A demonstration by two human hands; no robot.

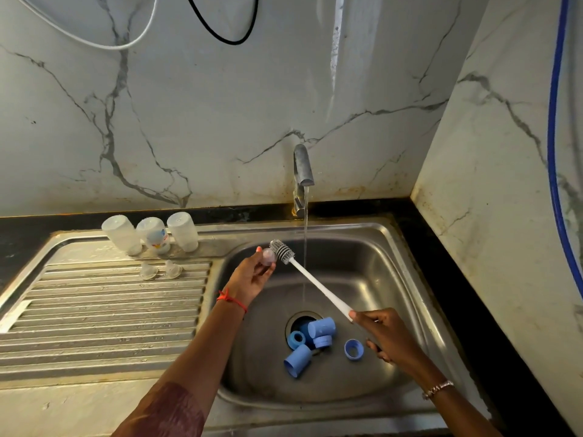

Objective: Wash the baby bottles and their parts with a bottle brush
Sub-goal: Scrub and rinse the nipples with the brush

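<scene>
Head view. Steel sink [394, 279] set in a black counter [448, 294], ribbed drainboard [110, 304] to its left, both wet. Grey-veined marble wall [220, 105] behind and on the right, stained along the base. White cable [94, 42] and black cable [227, 39] loop down the back wall; blue hose [552, 137] runs down the right wall. Tap [303, 171] running, thin stream [305, 247] falling into the basin. Three clear bottles [154, 234] stand upside down in a row at the back of the drainboard; two clear teats [148, 271] sit just in front of them. Blue caps [321, 328] and blue rings [354, 349] lie clustered around the drain. Bottle brush [315, 285] is held over the basin, long axis diagonal: handle end low at the right, grey bristle head [281, 251] high at the left, pointing toward the basin's back left corner. Right hand [388, 337] has its fingers curled round the handle's end. Left hand [252, 275], red thread [232, 299] on the wrist, pinches a third teat [268, 257] in its fingertips, touching the bristle head.
</scene>
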